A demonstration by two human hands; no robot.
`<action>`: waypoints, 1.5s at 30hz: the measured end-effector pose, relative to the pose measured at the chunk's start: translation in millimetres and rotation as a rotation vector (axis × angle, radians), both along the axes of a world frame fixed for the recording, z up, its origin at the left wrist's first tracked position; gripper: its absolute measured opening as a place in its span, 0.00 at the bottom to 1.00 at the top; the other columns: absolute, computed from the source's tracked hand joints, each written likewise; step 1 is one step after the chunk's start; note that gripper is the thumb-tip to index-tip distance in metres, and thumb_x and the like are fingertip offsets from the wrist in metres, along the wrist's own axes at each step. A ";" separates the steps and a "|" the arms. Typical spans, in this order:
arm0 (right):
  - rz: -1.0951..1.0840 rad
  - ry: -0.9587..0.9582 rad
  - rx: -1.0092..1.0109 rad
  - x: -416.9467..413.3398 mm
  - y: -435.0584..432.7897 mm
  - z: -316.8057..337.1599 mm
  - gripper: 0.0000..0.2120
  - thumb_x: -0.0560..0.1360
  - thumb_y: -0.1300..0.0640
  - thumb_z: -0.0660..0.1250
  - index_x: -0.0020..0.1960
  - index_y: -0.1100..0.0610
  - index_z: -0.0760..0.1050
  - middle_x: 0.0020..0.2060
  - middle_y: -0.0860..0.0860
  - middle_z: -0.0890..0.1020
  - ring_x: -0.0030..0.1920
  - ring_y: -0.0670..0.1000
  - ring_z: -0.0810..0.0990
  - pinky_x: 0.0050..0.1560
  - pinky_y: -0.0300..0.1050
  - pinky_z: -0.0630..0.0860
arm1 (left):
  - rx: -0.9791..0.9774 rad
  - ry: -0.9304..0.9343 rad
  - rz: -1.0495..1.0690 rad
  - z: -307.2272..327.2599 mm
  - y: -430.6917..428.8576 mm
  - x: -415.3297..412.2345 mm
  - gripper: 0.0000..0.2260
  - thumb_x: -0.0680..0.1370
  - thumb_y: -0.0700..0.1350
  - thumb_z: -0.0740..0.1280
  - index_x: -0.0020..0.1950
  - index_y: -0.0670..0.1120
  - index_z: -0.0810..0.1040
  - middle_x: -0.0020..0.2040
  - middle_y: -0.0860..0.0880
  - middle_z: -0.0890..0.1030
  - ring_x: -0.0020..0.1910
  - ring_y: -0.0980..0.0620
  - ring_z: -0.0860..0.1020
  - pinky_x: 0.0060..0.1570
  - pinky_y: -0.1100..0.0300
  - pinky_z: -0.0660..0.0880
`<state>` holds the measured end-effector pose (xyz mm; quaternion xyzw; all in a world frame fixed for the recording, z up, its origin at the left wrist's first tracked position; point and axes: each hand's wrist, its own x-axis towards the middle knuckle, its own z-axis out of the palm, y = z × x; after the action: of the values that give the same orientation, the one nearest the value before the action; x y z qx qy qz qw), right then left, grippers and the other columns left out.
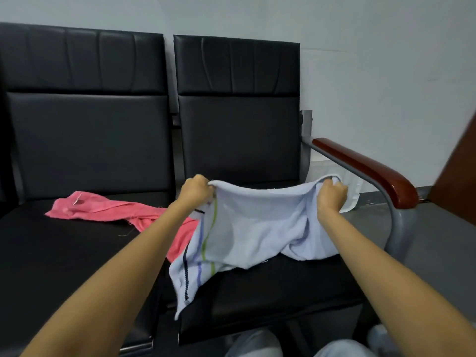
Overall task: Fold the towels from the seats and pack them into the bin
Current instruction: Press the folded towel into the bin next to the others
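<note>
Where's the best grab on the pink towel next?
Probably the left end of the pink towel, pinched from above: it lies flat and exposed on the left seat. Its right end is covered by the blue towel, held by the left hand and right hand.

A glossy reddish-brown wooden armrest (365, 168) slopes down with a rounded near end. A grey metal tube (392, 225) runs along its underside, then bends down below that near end as a leg. At the armrest's far end a short grey metal upright (307, 124) stands. Behind and above the armrest, a plain pale grey wall (360, 60) fills the background. Below and to the right of the armrest lies a dark grey floor (438, 243). Close beside the armrest's near end, at the edge of view, leans a blurred brown wooden panel (459, 176); what it belongs to I cannot tell.
</note>
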<state>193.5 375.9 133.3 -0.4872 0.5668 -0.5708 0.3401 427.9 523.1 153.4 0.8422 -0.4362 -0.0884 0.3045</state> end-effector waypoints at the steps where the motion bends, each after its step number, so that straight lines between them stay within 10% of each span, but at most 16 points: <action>1: 0.023 0.009 -0.041 0.9 -2.7 4.8 0.13 0.79 0.61 0.54 0.49 0.64 0.77 0.54 0.61 0.75 0.54 0.59 0.75 0.56 0.49 0.71 | -0.069 0.043 -0.038 9.7 -4.5 -3.5 0.11 0.76 0.42 0.59 0.35 0.42 0.75 0.39 0.41 0.80 0.44 0.42 0.78 0.42 0.56 0.72; 4: 0.092 0.000 -0.149 3.8 -4.7 23.4 0.13 0.78 0.62 0.54 0.36 0.55 0.69 0.47 0.57 0.71 0.46 0.54 0.71 0.49 0.45 0.67 | -0.263 0.324 -0.146 34.6 -15.6 -19.9 0.11 0.76 0.44 0.60 0.33 0.44 0.69 0.32 0.47 0.71 0.33 0.49 0.69 0.34 0.59 0.66; 9: 0.376 0.222 0.108 5.6 4.7 21.5 0.09 0.75 0.58 0.62 0.50 0.63 0.75 0.46 0.59 0.76 0.47 0.57 0.75 0.47 0.46 0.69 | -0.156 0.801 -0.405 24.0 -16.5 -33.8 0.06 0.77 0.39 0.64 0.41 0.40 0.77 0.35 0.45 0.77 0.35 0.49 0.76 0.37 0.60 0.73; 14: 0.809 0.269 0.536 -16.4 31.6 2.6 0.12 0.66 0.61 0.60 0.24 0.57 0.71 0.27 0.54 0.75 0.35 0.54 0.74 0.42 0.44 0.69 | 0.361 0.417 -0.775 -17.3 0.1 -30.8 0.10 0.73 0.30 0.64 0.52 0.38 0.80 0.44 0.45 0.82 0.42 0.52 0.80 0.45 0.61 0.77; 19: 0.738 0.267 0.548 -20.9 25.2 -4.9 0.09 0.70 0.62 0.60 0.31 0.58 0.72 0.31 0.55 0.75 0.33 0.52 0.74 0.37 0.42 0.70 | 0.094 -0.222 -0.363 -49.8 -15.7 -13.5 0.13 0.74 0.32 0.55 0.53 0.39 0.76 0.50 0.38 0.79 0.50 0.40 0.77 0.46 0.57 0.68; 25: 0.050 0.208 0.076 -13.1 -7.7 -3.1 0.13 0.78 0.58 0.56 0.49 0.67 0.74 0.53 0.62 0.76 0.50 0.62 0.77 0.45 0.47 0.68 | -0.390 0.303 0.053 -30.9 -20.8 -0.4 0.10 0.80 0.43 0.59 0.45 0.38 0.74 0.38 0.44 0.74 0.40 0.47 0.73 0.36 0.57 0.67; 29: 0.248 -0.007 0.046 -2.4 16.0 12.7 0.10 0.74 0.61 0.61 0.34 0.62 0.74 0.33 0.57 0.76 0.36 0.55 0.72 0.38 0.44 0.68 | -0.576 0.973 0.088 -2.7 -22.8 -5.6 0.15 0.81 0.41 0.57 0.34 0.43 0.71 0.21 0.50 0.71 0.26 0.51 0.68 0.28 0.62 0.65; 36: 0.846 -0.162 0.345 25.2 55.8 -4.2 0.11 0.70 0.58 0.64 0.29 0.58 0.73 0.28 0.53 0.75 0.34 0.52 0.72 0.40 0.44 0.70 | -0.361 0.625 -0.140 -24.1 -10.8 -35.3 0.04 0.81 0.42 0.60 0.47 0.44 0.71 0.35 0.48 0.70 0.29 0.53 0.67 0.19 0.68 0.64; 42: 0.991 -0.102 0.222 35.9 68.1 -11.3 0.11 0.75 0.66 0.58 0.35 0.60 0.73 0.33 0.52 0.74 0.35 0.47 0.72 0.37 0.37 0.69 | -0.273 0.969 -0.337 -20.4 8.4 -34.4 0.14 0.75 0.32 0.66 0.60 0.43 0.73 0.48 0.42 0.80 0.46 0.49 0.79 0.51 0.56 0.76; 45: 1.045 -0.102 0.178 36.3 70.9 -10.7 0.08 0.75 0.70 0.61 0.42 0.59 0.72 0.31 0.50 0.74 0.34 0.46 0.72 0.35 0.36 0.71 | -0.396 0.978 -0.302 -29.9 12.9 -39.3 0.15 0.74 0.30 0.66 0.60 0.40 0.73 0.43 0.44 0.80 0.40 0.51 0.79 0.43 0.61 0.77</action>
<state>229.8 446.8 122.6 -0.6454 0.2775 -0.2981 0.6462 388.6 536.0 123.5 0.5576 -0.3683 -0.4285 0.6081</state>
